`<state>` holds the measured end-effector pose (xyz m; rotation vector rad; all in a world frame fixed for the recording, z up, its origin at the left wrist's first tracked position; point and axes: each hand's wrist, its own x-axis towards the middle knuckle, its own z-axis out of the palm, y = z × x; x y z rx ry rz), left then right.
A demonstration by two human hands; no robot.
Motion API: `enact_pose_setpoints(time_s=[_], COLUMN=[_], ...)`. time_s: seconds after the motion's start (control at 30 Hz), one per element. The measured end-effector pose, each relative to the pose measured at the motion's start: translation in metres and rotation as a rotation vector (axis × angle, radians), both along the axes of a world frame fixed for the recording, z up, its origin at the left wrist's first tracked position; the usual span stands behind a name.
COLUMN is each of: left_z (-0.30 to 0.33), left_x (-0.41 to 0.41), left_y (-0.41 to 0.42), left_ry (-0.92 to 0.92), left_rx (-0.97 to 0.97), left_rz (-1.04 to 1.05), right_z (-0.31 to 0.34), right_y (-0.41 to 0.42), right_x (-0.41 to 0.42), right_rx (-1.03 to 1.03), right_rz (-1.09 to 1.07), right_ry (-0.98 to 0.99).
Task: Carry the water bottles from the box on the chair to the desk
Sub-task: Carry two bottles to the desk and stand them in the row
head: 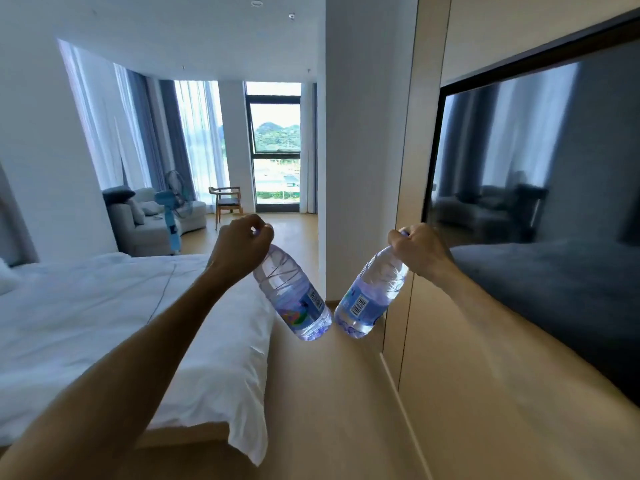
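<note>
My left hand (242, 242) grips a clear water bottle (292, 296) by its neck, the bottle hanging tilted with its base toward the middle. In my right hand (417, 249) a second water bottle (372, 299) is held the same way by its cap end, slanting down to the left. The two bottle bases nearly meet in front of me, above the floor. A wooden chair (227, 199) stands far off by the window; no box shows on it. No desk is in view.
A bed with white bedding (114, 327) fills the left. A wall-mounted TV (540, 202) and wood-panelled wall run along the right. A white pillar (360, 150) stands ahead, with a wooden-floor aisle (325, 393) between bed and wall. A sofa (149, 223) and blue fan (171, 216) stand beyond.
</note>
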<state>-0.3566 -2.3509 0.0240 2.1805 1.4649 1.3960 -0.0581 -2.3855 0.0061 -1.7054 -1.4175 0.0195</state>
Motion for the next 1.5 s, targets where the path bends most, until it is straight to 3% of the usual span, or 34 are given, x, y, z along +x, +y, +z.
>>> enact_pose_setpoints(time_s=[0.17, 0.7, 0.97, 1.5], left_z=[-0.01, 0.008, 0.0, -0.005], left_x=[-0.009, -0.004, 0.035, 0.099], left_y=[0.092, 0.425, 0.586, 0.886], left_ry=[-0.004, 0.083, 0.173, 0.158], left_rx=[-0.015, 0.027, 0.088, 0.071], left_rz=[0.056, -0.048, -0.041, 0.072], right_z=[-0.007, 0.01, 0.003, 0.011], right_y=[0.103, 0.43, 0.59, 0.917], right_x=[-0.003, -0.02, 0.012, 0.08], right_rx=[-0.015, -0.004, -0.028, -0.006], right_rz=[0.016, 0.084, 0.126, 0.203], right_ry=[-0.041, -0.019, -0.031, -0.104])
